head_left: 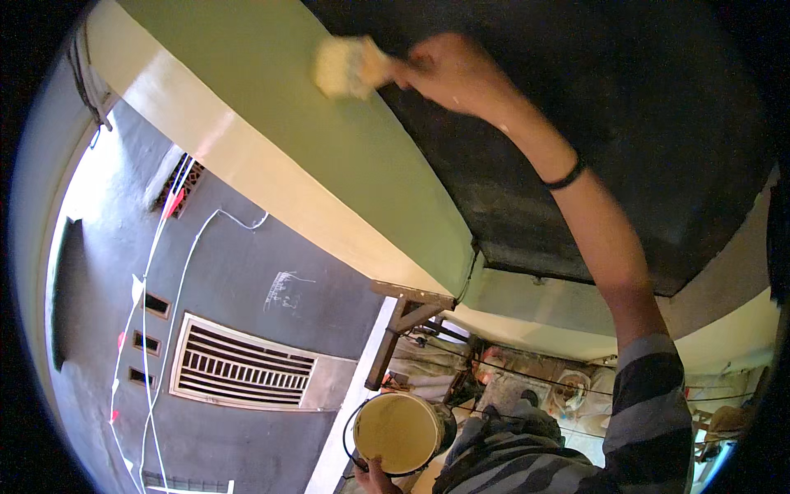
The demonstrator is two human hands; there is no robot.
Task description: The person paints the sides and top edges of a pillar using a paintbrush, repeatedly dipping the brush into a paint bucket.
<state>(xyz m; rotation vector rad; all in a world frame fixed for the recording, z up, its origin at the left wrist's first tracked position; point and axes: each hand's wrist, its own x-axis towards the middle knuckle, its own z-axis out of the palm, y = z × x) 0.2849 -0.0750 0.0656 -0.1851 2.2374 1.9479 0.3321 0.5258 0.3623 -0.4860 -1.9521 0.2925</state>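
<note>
My right hand (457, 74) is raised high, closed round the handle of a wide paintbrush (344, 67). The brush's pale yellow bristles lie over the green face of a long beam (329, 148), near its edge with the dark ceiling panel (576, 107). A black band circles my right wrist, and the sleeve is striped grey and black. Low in the picture, my left hand (377, 477) grips the near rim of a dark bucket (447, 430). Inside the bucket is yellowish paint (397, 432), and its thin handle hangs at the left side.
Along the green face runs the beam's cream side (247, 160). A wooden bracket (403, 317) juts out at the beam's end. To the left, a grey wall (329, 288) has a white-framed vent grille (243, 362) and a string of small flags (136, 288). Cluttered goods (518, 370) lie below.
</note>
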